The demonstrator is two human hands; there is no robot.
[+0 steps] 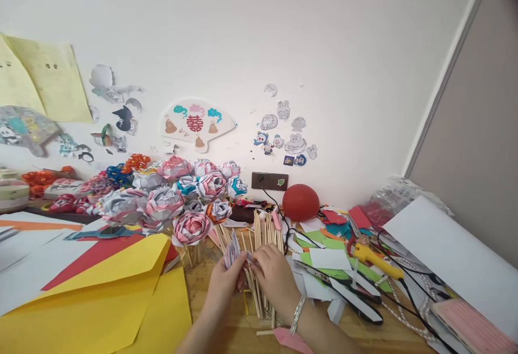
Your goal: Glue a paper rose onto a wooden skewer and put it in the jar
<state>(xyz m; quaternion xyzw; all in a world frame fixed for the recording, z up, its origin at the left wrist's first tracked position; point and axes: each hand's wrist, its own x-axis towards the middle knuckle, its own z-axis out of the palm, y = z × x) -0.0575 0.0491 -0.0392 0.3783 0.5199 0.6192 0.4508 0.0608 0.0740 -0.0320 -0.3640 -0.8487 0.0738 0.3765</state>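
Observation:
My left hand [224, 284] is closed around a folded piece of white and pinkish paper [231, 251], which stands up between thumb and fingers. The fingers of my right hand [277, 276] are pinched together at the paper's right edge; a silvery bracelet [298, 313] is on that wrist. Behind and below both hands lie several wooden sticks [269, 230], partly hidden by the hands. Several paper flowers [192, 228] in pink, white, blue and orange stand on sticks to the left. A pink paper piece [293, 339] lies near the right forearm.
Yellow paper [93, 300], red paper [97, 259] and white sheets cover the left side. A red balloon [300, 203] sits by the wall near a socket [270, 181]. To the right are paper scraps, scissors, a yellow glue gun [376, 259], black cables and a pink box-like object [477, 324].

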